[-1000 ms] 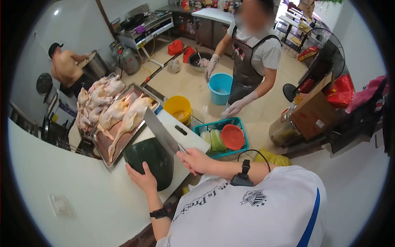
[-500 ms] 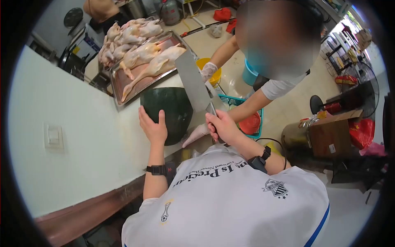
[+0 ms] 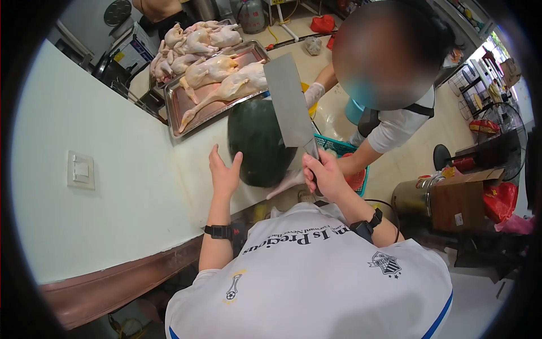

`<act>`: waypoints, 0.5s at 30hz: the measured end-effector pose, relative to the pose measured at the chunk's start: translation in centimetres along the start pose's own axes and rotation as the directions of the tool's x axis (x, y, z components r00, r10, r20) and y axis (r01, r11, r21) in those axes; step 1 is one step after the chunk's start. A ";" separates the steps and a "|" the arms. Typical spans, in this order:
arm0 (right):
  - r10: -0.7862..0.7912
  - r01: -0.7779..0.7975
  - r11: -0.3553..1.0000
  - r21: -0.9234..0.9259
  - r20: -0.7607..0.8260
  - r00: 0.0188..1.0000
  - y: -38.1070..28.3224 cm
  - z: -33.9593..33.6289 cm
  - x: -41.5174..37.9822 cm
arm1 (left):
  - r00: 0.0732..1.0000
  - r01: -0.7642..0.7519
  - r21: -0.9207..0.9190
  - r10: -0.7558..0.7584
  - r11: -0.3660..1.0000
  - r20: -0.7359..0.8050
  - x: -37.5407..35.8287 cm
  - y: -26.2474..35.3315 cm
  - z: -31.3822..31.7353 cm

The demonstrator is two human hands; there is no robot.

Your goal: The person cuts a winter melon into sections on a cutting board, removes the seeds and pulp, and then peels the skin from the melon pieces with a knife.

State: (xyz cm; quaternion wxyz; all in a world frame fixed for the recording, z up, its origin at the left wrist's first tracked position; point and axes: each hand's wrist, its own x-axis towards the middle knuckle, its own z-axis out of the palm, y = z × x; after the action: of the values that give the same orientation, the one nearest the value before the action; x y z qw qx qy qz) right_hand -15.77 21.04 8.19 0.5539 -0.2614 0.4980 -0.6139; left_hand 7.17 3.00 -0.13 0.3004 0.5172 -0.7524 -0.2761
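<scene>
A large dark green melon [image 3: 257, 141] rests on the white board [image 3: 195, 164]. Just left of it is my left hand [image 3: 224, 174], its fingers apart and a small gap between it and the rind. My right hand [image 3: 326, 174] is wrapped round the handle of a broad cleaver [image 3: 288, 101]. The blade is raised at the melon's right side and hides part of it. Another person's gloved hand [image 3: 291, 182] is low beside the melon, and their other gloved hand [image 3: 314, 93] is behind the blade.
Plucked birds [image 3: 212, 70] lie on a metal tray [image 3: 175, 116] behind the board. The other person leans in from the right. A teal basket [image 3: 364, 183] and a blue bucket [image 3: 354, 111] stand on the floor. A cardboard box [image 3: 460, 198] is at the right.
My left hand has come off the melon, which now sits farther from it and turned. The cleaver, still in my right hand, stands more upright. The other person's hands have shifted with the melon.
</scene>
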 end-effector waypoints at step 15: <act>-0.110 0.117 0.992 0.038 -0.158 0.981 -1.1 -2.5 -0.7 | 0.969 0.059 -0.092 -0.035 0.994 0.243 -1.1 -2.4 1.5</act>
State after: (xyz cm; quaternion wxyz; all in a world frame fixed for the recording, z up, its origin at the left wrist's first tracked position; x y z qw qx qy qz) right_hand -18.26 22.34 8.42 0.4834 -0.2273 0.5095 -0.6746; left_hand 7.85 3.49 -3.00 0.2252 0.4819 -0.7564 -0.3806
